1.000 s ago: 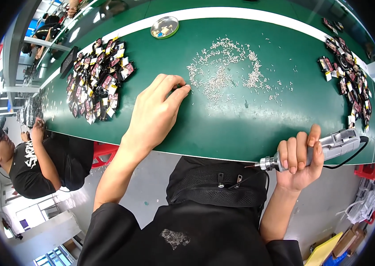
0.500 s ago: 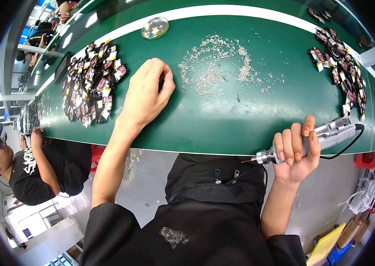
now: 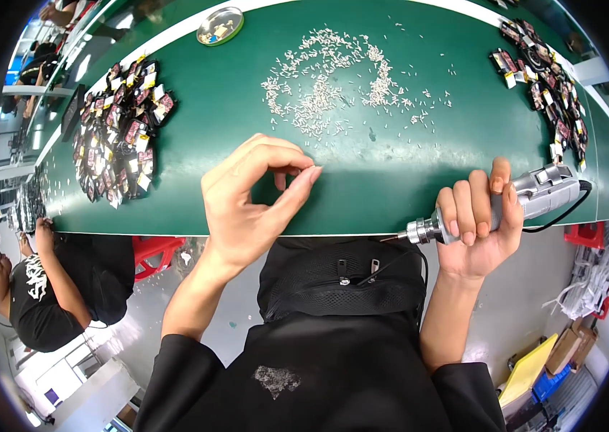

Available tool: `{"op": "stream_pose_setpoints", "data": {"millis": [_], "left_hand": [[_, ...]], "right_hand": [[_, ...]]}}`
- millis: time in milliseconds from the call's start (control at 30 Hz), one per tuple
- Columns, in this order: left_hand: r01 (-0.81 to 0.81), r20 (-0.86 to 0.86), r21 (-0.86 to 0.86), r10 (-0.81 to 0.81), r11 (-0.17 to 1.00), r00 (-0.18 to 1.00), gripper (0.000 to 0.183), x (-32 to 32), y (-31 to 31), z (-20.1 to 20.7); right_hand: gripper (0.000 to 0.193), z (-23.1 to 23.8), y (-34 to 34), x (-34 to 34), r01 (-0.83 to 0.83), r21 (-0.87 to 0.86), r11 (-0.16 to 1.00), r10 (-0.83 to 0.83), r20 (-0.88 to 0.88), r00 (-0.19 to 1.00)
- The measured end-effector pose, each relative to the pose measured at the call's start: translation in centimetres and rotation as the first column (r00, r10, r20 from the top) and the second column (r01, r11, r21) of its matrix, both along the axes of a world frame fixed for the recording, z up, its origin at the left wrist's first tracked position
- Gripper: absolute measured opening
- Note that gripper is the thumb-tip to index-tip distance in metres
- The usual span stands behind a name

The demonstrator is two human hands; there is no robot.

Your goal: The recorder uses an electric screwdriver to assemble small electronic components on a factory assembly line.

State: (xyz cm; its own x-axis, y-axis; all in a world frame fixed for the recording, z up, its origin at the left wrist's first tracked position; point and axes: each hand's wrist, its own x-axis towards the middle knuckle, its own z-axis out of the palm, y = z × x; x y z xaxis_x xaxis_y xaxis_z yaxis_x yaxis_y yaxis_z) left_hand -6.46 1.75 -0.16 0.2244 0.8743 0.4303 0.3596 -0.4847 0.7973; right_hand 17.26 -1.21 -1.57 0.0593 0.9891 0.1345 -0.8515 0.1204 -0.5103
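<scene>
My left hand hovers over the near edge of the green table, thumb and fingertips pinched together; whether a tiny screw sits between them I cannot tell. A scatter of small silvery screws lies just beyond it. My right hand grips a grey electric screwdriver held level at the table's edge, its bit pointing left and a black cord trailing right.
A heap of small dark parts with yellow and white tags lies at the left, another heap at the far right. A round metal dish sits at the back. A person in black sits at lower left.
My left hand has pulled back from the screws toward the table's near edge and closed into a pinch. The right hand with the screwdriver has stayed about where it was.
</scene>
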Motion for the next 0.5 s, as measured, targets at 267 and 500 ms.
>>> {"op": "stream_pose_setpoints", "data": {"millis": [267,500], "left_hand": [[0.311,0.554,-0.447,-0.013,0.839,0.833,0.005,2.9,-3.9,0.0],[0.552,0.782,-0.392,-0.050,0.736,0.622,0.020,4.5,-4.9,-0.8]], "right_hand": [[0.014,3.6,0.1,-1.4,0.006,0.106,0.994,0.008,-0.131,0.991],[0.012,5.4,-0.2,-2.4,0.157,0.039,0.987,-0.149,-0.148,0.978]]}}
